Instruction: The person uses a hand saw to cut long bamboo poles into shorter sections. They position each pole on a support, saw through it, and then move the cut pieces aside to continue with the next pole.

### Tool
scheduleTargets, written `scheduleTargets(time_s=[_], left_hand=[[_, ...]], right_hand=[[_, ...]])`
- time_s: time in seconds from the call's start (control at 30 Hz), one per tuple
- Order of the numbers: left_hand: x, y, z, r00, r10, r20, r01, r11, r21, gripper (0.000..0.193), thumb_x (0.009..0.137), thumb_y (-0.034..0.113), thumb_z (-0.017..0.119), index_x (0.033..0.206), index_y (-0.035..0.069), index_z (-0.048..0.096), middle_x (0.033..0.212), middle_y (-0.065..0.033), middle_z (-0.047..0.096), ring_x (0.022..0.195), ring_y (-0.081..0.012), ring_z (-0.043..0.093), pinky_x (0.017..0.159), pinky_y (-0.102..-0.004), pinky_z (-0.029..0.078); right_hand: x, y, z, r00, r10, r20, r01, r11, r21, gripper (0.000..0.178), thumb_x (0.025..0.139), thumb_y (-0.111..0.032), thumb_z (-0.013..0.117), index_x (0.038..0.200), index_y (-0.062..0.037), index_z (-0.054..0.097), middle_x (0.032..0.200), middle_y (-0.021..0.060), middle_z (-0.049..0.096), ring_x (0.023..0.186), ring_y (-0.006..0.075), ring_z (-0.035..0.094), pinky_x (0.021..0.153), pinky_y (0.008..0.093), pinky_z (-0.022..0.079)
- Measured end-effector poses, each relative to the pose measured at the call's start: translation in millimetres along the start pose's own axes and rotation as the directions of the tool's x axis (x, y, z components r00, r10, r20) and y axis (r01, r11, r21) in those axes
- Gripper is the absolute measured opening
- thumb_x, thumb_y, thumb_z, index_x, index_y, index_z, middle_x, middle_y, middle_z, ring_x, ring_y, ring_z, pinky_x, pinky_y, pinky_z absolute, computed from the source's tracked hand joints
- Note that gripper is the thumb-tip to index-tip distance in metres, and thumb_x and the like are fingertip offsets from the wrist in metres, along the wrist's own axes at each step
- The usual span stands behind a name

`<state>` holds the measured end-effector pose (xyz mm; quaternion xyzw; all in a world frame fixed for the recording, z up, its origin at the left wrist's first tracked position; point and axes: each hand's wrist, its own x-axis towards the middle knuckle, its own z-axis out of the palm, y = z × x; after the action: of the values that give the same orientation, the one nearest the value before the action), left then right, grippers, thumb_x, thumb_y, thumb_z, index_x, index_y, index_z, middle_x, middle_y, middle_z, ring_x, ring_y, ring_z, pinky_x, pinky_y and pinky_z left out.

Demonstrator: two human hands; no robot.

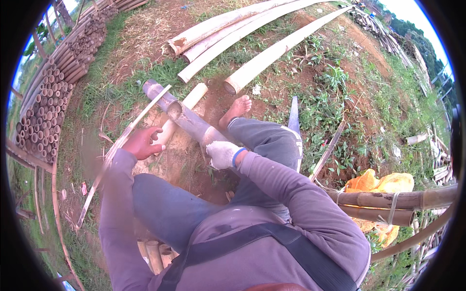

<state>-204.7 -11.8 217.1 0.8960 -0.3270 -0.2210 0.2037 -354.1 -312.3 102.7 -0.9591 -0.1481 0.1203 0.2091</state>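
Note:
A thick grey-brown bamboo pole (196, 127) slants between my legs, with a cut-out hollow in its upper side near the far end. It lies across a shorter pale bamboo piece (195, 96). My right hand (222, 154), in a white glove with a blue cuff, rests on the near part of the pole with its fingers curled; what they grip, if anything, is hidden. Bare and apart from the pole, my left hand (142, 143) has its fingers spread and bent beside the pale piece. A long split bamboo strip (127, 130) runs past and under this hand.
Long pale bamboo poles (252, 34) lie ahead on grass and soil. A saw blade (293, 114) stands beyond my right knee. Stacked bamboo (43, 116) fills a rack at left. Tied bamboo rails (388, 199) and an orange mesh sack (381, 182) are at right.

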Motion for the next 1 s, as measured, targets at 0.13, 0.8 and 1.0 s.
scheduleTargets(time_s=[0.13, 0.8, 1.0], left_hand=[[31.0, -0.6, -5.0, 0.997, -0.025, 0.067, 0.024, 1.0, 0.012, 0.075, 0.087, 0.041, 0.087, 0.148, 0.006, 0.061, 0.122, -0.0204, 0.073, 0.111, -0.0348, 0.072, 0.097, -0.0453, 0.058], [428.1, 81.3, 187.8, 0.986, -0.164, 0.024, 0.068, 0.266, -0.961, 0.133, 0.078, 0.042, 0.1, 0.174, 0.024, 0.009, 0.175, -0.0271, 0.02, 0.159, -0.0472, 0.03, 0.118, -0.07, 0.04], [458.1, 86.0, 214.0, 0.97, -0.192, -0.152, -0.112, 0.204, -0.973, 0.098, 0.084, 0.025, 0.094, 0.158, 0.014, 0.032, 0.145, -0.0141, 0.056, 0.121, -0.0299, 0.067, 0.089, -0.057, 0.062]], right_hand=[[1.7, 19.1, -46.3, 0.997, 0.011, -0.07, -0.013, 1.0, -0.026, 0.029, 0.082, -0.021, 0.074, 0.101, -0.0005, 0.079, 0.091, 0.0245, 0.077, 0.093, 0.043, 0.077, 0.081, 0.0513, 0.062], [-98.4, 151.0, -42.3, 0.604, 0.694, -0.392, -0.738, 0.673, 0.054, 0.059, 0.094, -0.052, 0.073, 0.129, -0.0041, 0.074, 0.132, 0.0144, 0.07, 0.124, 0.0367, 0.066, 0.105, 0.0548, 0.05], [-96.6, 158.1, -52.8, 0.62, 0.664, -0.418, -0.732, 0.681, -0.004, 0.053, 0.093, -0.049, 0.073, 0.123, -0.0051, 0.074, 0.123, 0.0144, 0.072, 0.117, 0.0369, 0.068, 0.103, 0.0534, 0.052]])
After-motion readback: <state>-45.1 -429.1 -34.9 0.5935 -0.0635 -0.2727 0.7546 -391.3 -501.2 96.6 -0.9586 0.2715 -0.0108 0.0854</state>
